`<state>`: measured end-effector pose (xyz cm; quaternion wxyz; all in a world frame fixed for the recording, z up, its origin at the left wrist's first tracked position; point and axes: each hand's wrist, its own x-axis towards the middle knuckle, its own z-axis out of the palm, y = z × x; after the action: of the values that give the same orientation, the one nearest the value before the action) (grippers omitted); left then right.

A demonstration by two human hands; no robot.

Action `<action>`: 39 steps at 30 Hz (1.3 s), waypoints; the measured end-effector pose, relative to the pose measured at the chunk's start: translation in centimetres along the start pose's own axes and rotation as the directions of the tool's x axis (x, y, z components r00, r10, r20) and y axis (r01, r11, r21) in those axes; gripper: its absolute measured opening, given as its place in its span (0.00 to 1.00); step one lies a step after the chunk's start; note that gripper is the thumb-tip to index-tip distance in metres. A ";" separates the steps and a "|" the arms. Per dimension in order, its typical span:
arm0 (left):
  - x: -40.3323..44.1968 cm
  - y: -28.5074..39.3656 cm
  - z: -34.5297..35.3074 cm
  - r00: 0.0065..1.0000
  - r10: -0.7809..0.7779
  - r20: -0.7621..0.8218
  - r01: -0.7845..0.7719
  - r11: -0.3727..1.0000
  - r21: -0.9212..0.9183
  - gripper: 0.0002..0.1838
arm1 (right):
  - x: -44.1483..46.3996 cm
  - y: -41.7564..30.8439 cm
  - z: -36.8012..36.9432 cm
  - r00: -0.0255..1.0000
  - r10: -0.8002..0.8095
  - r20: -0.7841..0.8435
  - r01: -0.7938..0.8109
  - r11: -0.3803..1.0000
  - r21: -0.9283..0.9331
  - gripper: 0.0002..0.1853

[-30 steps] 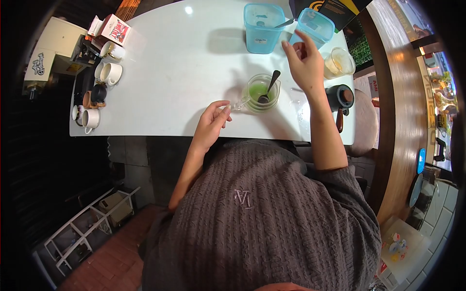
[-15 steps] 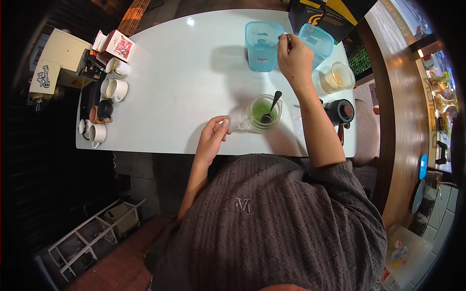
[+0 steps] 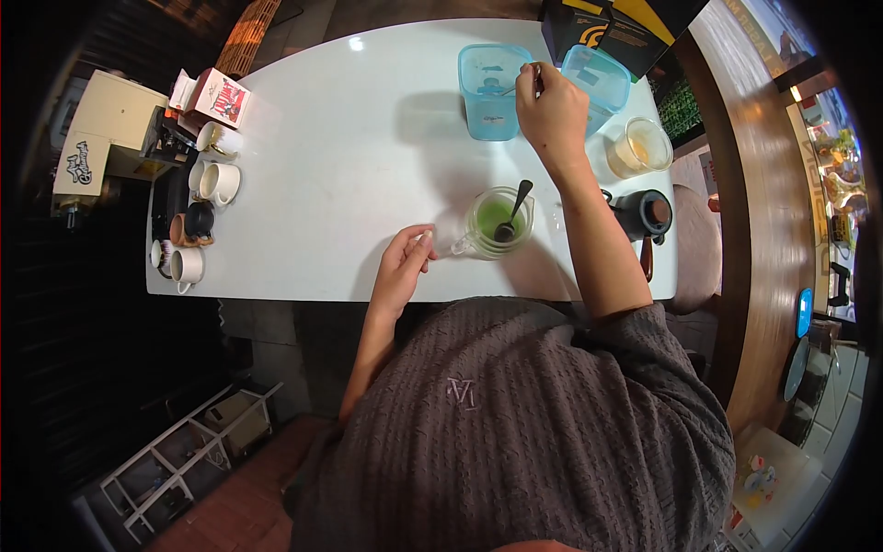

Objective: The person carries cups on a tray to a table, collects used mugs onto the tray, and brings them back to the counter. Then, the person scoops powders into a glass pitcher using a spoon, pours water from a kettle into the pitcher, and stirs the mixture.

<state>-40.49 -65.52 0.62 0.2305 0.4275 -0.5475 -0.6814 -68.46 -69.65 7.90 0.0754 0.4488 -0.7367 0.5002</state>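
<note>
My right hand (image 3: 556, 110) is closed round the handle of a spoon (image 3: 511, 89) that reaches into the left light-blue container (image 3: 492, 121). Beside it, partly behind my hand, is a second blue container (image 3: 602, 83). A clear glass jug (image 3: 489, 248) with green liquid stands nearer the table's front edge, and a dark spoon (image 3: 522, 196) leans in it. My left hand (image 3: 405, 262) is left of the jug, near its handle, with thumb and fingers pinched together; what they hold, if anything, is too small to make out.
Several cups (image 3: 221, 184) and a red and white box (image 3: 219, 97) line the left end of the white table (image 3: 322, 156). At the right are a glass container (image 3: 638, 149) and a dark lidded pot (image 3: 644, 214). Black and yellow boxes (image 3: 635, 41) stand at the back.
My right hand went from open fingers above the blue containers to gripping the spoon, whose end is now in the left container. The view has shifted, moving the table lower. My left hand stays near the jug handle.
</note>
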 end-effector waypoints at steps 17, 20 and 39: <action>-0.5 -0.2 0.1 1.000 -0.018 0.004 0.018 1.000 -0.003 0.18 | 0.1 0.4 -4.5 0.953 0.215 -0.214 -0.152 0.949 0.277 0.14; -0.8 -0.2 0.2 1.000 -0.006 0.016 0.006 1.000 -0.023 0.18 | 0.1 0.0 -6.2 0.957 0.198 -0.214 -0.121 0.938 0.324 0.13; -1.0 -1.1 2.0 0.999 0.033 -0.019 -0.035 0.992 -0.123 0.12 | -10.1 -1.0 -17.5 0.910 0.415 -0.025 -0.313 0.725 0.614 0.14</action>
<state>-41.50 -63.30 0.03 0.2726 0.4087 -0.5097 -0.7063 -67.72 -49.76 11.39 -0.1105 0.2537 -0.6063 0.7455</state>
